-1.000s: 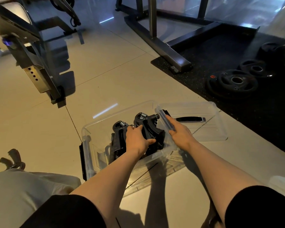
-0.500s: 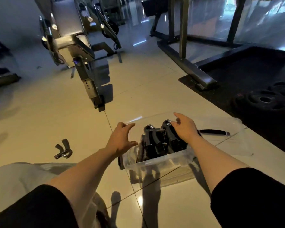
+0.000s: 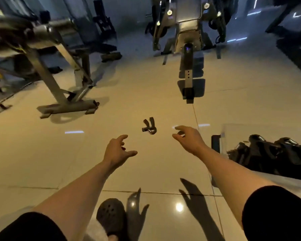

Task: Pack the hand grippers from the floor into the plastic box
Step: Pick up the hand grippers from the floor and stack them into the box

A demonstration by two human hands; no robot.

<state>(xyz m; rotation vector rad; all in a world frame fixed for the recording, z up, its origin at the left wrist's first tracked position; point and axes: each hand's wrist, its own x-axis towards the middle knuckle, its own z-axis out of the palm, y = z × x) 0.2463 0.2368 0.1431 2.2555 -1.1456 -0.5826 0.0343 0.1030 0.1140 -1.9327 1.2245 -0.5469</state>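
Just ahead of me, one black hand gripper (image 3: 149,126) lies alone on the pale tiled floor (image 3: 42,153), its two handles pointing away from me and its metal spring end toward me. It sits between my two outstretched hands and a little beyond them, touching neither.

My left hand (image 3: 117,152) hovers above the tiles, nearer to me than the gripper and to its left, fingers spread and loosely bent, thumb out to the right, holding nothing. My right hand (image 3: 188,139) hangs to the gripper's right, palm down, fingers relaxed and slightly curled, also empty. Both hands cast dark shadows on the glossy tiles close to me.

Off to my right stands the clear plastic box (image 3: 233,134), its near wall see-through, with a dark latch on its left end. Inside it several more black hand grippers (image 3: 271,153) lie packed together, metal springs catching the light. How many there are I cannot tell.

Near the bottom edge my dark clog (image 3: 111,216) rests on the floor, and black sleeves cover my upper arms. Further out, a weight bench (image 3: 188,54) stands straight ahead, and a slanted metal machine frame (image 3: 63,80) stands to the left, blurred.
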